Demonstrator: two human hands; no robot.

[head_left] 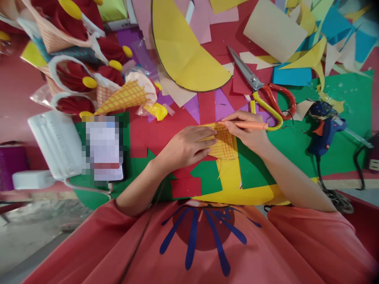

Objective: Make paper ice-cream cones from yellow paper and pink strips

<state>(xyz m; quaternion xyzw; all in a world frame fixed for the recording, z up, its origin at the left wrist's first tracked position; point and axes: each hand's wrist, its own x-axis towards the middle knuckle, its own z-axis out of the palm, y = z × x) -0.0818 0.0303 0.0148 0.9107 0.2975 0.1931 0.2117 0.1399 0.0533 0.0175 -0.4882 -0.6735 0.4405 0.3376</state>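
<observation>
My left hand (187, 145) lies flat on a piece of yellow paper (225, 145), its fingers stretched out and pressing on the left part. Orange crossed lines cover the visible part of the paper. In my right hand (250, 136) is an orange marker (255, 125), pinched between thumb and fingers. Its tip end is at the paper's upper edge; whether it touches, I cannot tell. Just beyond that hand lie scissors (257, 83) with one red and one yellow handle, blades apart. A finished-looking yellow paper cone (126, 96) with the same grid lies to the upper left.
A yellow paper piece with a black curved edge (186, 51) lies at the back. Coloured scraps (328, 29) pile up at the back right. A blue glue gun (322, 132) sits at right. At left are a phone (106, 148) with a cable and a white case (56, 144).
</observation>
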